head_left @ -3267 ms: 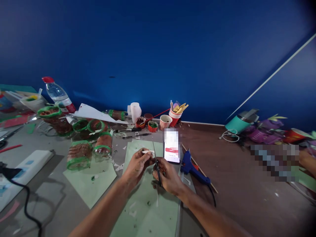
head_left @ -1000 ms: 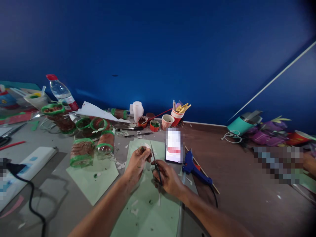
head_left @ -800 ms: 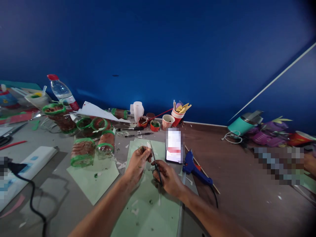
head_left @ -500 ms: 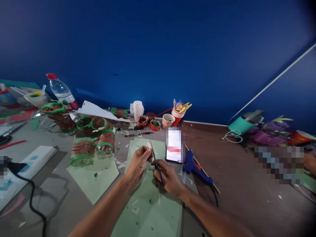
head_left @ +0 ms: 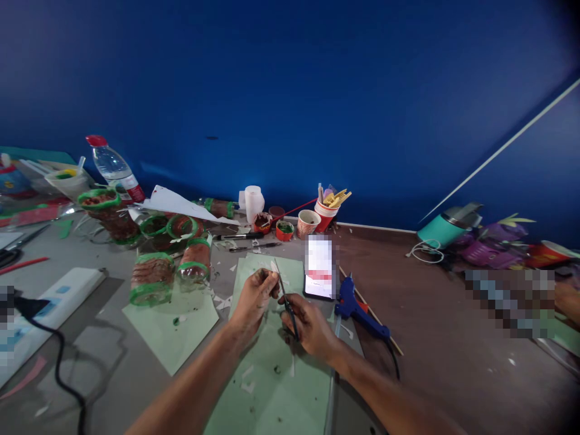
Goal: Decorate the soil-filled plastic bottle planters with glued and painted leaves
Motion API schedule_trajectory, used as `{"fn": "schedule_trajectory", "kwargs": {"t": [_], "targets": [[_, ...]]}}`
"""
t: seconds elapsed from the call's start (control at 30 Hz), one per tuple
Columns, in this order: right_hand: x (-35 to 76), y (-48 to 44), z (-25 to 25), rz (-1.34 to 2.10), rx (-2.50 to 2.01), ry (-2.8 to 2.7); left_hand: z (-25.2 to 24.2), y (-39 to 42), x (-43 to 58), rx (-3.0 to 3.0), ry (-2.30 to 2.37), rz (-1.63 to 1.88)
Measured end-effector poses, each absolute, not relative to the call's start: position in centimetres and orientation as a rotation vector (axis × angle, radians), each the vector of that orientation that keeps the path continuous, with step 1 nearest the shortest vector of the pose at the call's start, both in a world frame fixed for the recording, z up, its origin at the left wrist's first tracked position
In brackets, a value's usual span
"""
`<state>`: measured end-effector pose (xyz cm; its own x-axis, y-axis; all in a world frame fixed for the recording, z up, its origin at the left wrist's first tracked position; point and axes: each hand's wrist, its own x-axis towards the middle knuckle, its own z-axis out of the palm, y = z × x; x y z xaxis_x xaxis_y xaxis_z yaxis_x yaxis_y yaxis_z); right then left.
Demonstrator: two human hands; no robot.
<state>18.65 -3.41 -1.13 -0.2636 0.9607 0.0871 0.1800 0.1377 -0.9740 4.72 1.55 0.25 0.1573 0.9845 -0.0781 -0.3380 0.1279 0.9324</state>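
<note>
Pinched in the fingertips of my left hand (head_left: 258, 296) is a small white piece of paper (head_left: 273, 266), its tip pointing up. My right hand (head_left: 310, 323) grips a pair of dark scissors (head_left: 284, 290) by the handles. The blades point up and to the left, right beside the paper piece; whether they touch it I cannot tell. Both hands are over a pale green sheet (head_left: 281, 393) dotted with white scraps and dark specks. A phone (head_left: 319, 266) with a lit screen lies just beyond my right hand.
A blue glue gun (head_left: 362, 311) and a thin wooden stick lie to the right. Several brown and green painted bottle pieces (head_left: 151, 278) stand on the left, near a white power strip (head_left: 58, 314). Paper cups (head_left: 309, 223) line the wall. Another person's hand (head_left: 568, 302) shows at far right.
The scissor blades look slightly closer together and the handles narrower in my right hand. My left hand and the paper piece stay in nearly the same place.
</note>
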Motion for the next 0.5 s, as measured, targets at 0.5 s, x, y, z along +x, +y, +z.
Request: {"fn": "schedule_trajectory", "kwargs": {"t": [0.5], "targets": [[18.51,-3.44,-1.57,1.333,-1.141,-1.492,0.37,1.56,4.67,0.969,0.912,1.177]]}}
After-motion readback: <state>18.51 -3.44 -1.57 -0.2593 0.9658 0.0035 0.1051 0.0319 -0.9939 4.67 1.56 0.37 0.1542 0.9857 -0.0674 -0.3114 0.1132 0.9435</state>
